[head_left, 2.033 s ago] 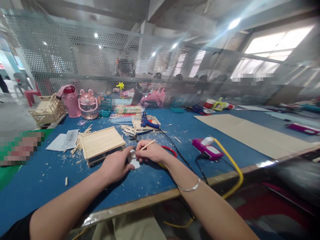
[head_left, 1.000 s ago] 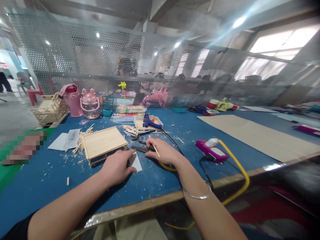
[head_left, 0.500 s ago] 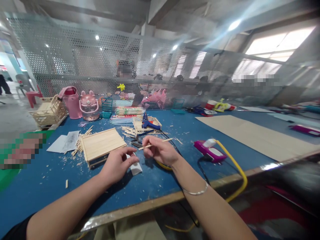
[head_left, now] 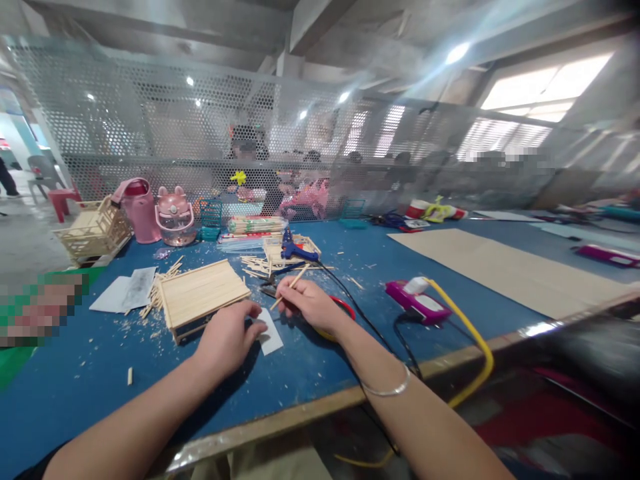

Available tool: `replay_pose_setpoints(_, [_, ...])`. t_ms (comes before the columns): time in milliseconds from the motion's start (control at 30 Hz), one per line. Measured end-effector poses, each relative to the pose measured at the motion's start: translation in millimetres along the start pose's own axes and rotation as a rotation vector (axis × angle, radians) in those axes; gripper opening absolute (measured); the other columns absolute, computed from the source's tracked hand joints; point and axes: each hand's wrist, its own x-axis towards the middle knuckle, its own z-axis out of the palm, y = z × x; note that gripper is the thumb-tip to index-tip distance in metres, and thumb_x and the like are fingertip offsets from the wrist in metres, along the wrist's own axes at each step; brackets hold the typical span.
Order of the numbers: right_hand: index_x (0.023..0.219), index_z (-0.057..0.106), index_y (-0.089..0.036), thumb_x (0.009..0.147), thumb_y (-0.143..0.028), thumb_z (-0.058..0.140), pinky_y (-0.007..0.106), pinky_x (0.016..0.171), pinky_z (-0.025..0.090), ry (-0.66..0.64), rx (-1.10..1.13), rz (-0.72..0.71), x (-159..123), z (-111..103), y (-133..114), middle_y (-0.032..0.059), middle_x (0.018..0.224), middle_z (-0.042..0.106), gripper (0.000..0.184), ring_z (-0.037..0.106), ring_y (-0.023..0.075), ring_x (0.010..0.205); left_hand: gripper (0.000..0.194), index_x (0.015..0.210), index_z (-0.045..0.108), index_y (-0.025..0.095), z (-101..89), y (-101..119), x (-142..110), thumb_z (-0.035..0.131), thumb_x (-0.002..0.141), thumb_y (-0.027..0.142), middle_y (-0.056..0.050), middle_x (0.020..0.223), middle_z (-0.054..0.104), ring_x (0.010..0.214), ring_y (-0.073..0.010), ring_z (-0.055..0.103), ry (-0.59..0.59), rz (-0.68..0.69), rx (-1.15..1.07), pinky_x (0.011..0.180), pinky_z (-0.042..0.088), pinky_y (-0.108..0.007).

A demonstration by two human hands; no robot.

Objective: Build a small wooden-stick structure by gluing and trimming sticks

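Observation:
A thin wooden stick (head_left: 291, 287) is pinched in the fingers of my right hand (head_left: 309, 303), slanting up and away from me. My left hand (head_left: 231, 337) has its thumb and bent fingers apart, with nothing visible between them. It is beside a flat panel of wooden sticks (head_left: 203, 291), raised on a low frame. Under its fingertips lies a small white paper (head_left: 271, 335). Just beyond my right hand are the dark jaws of pliers (head_left: 269, 289), and a red-and-yellow ring-shaped thing is partly hidden by my right wrist.
A blue glue gun (head_left: 296, 249) rests on a small stick frame at the back. Loose sticks (head_left: 157, 293) and paper sheets lie left. A purple power strip (head_left: 416, 303) with a yellow cable is at right, near brown cardboard (head_left: 490, 263). Pink bottles (head_left: 141, 210) stand by the mesh screen.
My right hand has turned the stick from nearly level to a steeper slant. The left hand has shifted slightly left and lower. The whole view has moved a little.

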Motion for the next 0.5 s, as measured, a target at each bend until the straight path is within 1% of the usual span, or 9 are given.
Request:
replay_pose_setpoints(67, [0.073, 0.052, -0.016, 0.085, -0.038, 0.045, 0.022, 0.053, 0.037, -0.065, -0.173, -0.028, 0.7, 2.8, -0.1, -0.0006, 0.062, 0.055, 0.026, 0.048, 0.0093, 0.051, 0.027, 0.097, 0.058, 0.021, -0.8, 1.5, -2.3, 0.060, 0.072, 0.031, -0.006, 0.091, 0.068, 0.085, -0.0239, 0.061, -0.038, -0.020, 0.219, 0.070, 0.041, -0.030])
replay_pose_setpoints(133, [0.067, 0.052, -0.016, 0.088, -0.032, 0.040, 0.024, 0.057, 0.038, -0.139, -0.361, -0.095, 0.6, 6.9, -2.0, 0.0004, 0.065, 0.054, 0.028, 0.048, 0.0104, 0.056, 0.032, 0.100, 0.054, 0.022, -0.9, 3.8, -3.8, 0.062, 0.071, 0.034, -0.007, 0.090, 0.068, 0.085, -0.0259, 0.062, -0.107, -0.045, 0.343, 0.066, 0.041, -0.031])
replay_pose_setpoints(200, [0.066, 0.052, -0.016, 0.089, -0.026, 0.037, 0.024, 0.062, 0.037, -0.156, -0.549, -0.170, -0.1, 11.2, -4.8, 0.0007, 0.066, 0.053, 0.029, 0.048, 0.0113, 0.060, 0.029, 0.097, 0.053, 0.022, -0.8, 5.8, -4.1, 0.061, 0.072, 0.035, -0.006, 0.089, 0.068, 0.084, -0.0264, 0.063, -0.158, -0.053, 0.405, 0.063, 0.041, -0.031])
replay_pose_setpoints(300, [0.069, 0.053, -0.016, 0.089, -0.019, 0.036, 0.025, 0.063, 0.037, -0.196, -0.751, -0.238, -1.4, 16.1, -8.2, 0.0008, 0.065, 0.053, 0.026, 0.046, 0.0121, 0.061, 0.026, 0.092, 0.052, 0.023, -1.4, 6.6, -3.0, 0.060, 0.073, 0.038, -0.006, 0.087, 0.068, 0.083, -0.0268, 0.064, -0.179, -0.055, 0.444, 0.061, 0.041, -0.031])
replay_pose_setpoints(367, [0.069, 0.053, -0.016, 0.088, -0.018, 0.037, 0.024, 0.064, 0.037, -0.225, -0.804, -0.244, -0.7, 17.8, -8.8, 0.0014, 0.065, 0.054, 0.025, 0.047, 0.0122, 0.061, 0.026, 0.090, 0.052, 0.023, -2.1, 5.9, -2.2, 0.060, 0.072, 0.040, -0.005, 0.087, 0.068, 0.083, -0.0266, 0.064, -0.184, -0.052, 0.449, 0.061, 0.040, -0.030])
replay_pose_setpoints(500, [0.073, 0.055, -0.015, 0.088, -0.015, 0.037, 0.024, 0.068, 0.038, -0.149, -0.800, -0.236, 4.5, 18.1, -7.5, 0.0034, 0.071, 0.058, 0.023, 0.050, 0.0132, 0.067, 0.025, 0.089, 0.053, 0.023, -3.1, 5.0, -1.1, 0.061, 0.071, 0.039, -0.004, 0.087, 0.067, 0.084, -0.0254, 0.063, -0.183, -0.049, 0.438, 0.062, 0.040, -0.030])
